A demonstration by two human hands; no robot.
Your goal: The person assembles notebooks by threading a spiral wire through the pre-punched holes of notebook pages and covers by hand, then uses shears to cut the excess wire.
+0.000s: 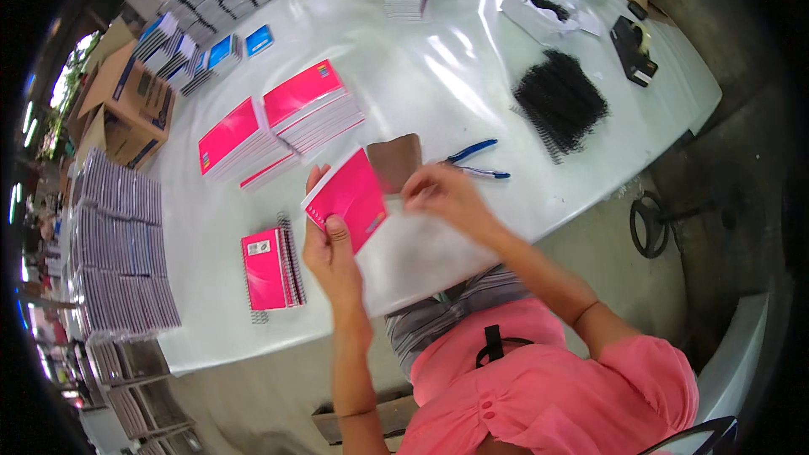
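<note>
My left hand [334, 258] grips a pink-covered notebook [350, 200] by its lower left side, thumb on the cover, tilted above the table. My right hand [447, 199] is beside the notebook's right edge, its fingers curled together and somewhat blurred; whatever they may pinch is too small to see. A brown flat pad [394, 163] lies just beyond both hands. Blue-handled pliers [472, 150] rest on the table past my right hand, with a blue-and-white pen [487, 173] beside them.
Pink notebook stacks [305, 99] stand ahead; spiral-bound pink notebooks [268, 270] lie at left. Black coils [561, 101] are heaped at right near a black tape dispenser [632, 50]. Wrapped notebook stacks [122, 244] line the left edge, near a cardboard box [126, 105].
</note>
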